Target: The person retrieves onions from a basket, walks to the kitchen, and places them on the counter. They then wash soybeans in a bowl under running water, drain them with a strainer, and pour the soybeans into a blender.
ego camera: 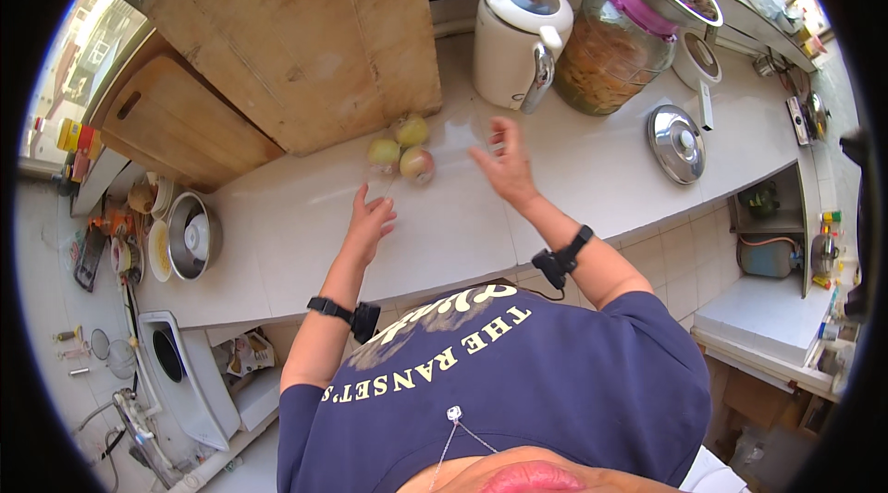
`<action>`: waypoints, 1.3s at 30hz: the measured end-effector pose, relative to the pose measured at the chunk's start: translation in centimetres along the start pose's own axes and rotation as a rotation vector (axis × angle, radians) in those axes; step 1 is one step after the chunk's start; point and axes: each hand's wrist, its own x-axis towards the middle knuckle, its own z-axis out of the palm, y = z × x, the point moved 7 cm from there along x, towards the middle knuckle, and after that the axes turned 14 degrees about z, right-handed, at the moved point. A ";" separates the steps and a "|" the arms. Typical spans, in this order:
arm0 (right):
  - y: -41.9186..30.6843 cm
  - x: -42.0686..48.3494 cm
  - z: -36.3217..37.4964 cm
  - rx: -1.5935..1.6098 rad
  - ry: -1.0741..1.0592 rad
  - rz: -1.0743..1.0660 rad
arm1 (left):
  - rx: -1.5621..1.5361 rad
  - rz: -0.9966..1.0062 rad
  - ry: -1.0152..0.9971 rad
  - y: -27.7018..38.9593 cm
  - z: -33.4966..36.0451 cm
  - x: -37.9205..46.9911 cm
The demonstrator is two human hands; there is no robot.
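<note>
Three yellow-green and reddish apples (417,164) sit close together on the pale countertop (458,222), before the large wooden board. A faint shine around them may be clear plastic film; blur keeps me from telling. My left hand (368,224) hovers just on the near side of the apples, fingers apart and holding nothing. To the right of the fruit, my right hand (508,161) is raised with its fingers spread, also with nothing in it. Each forearm wears a black strap with a small device.
A large wooden board (305,35) and a smaller cutting board (187,118) lean at the back. Behind my right hand stand a white electric kettle (506,49) and a big glass jar (603,63). A steel lid (677,145) lies rightward; a steel bowl (182,236) is left.
</note>
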 end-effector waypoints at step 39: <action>-20.3 31.8 -11.6 -0.680 0.482 -0.279 | -0.205 -0.174 0.166 -6.2 -5.0 -11.5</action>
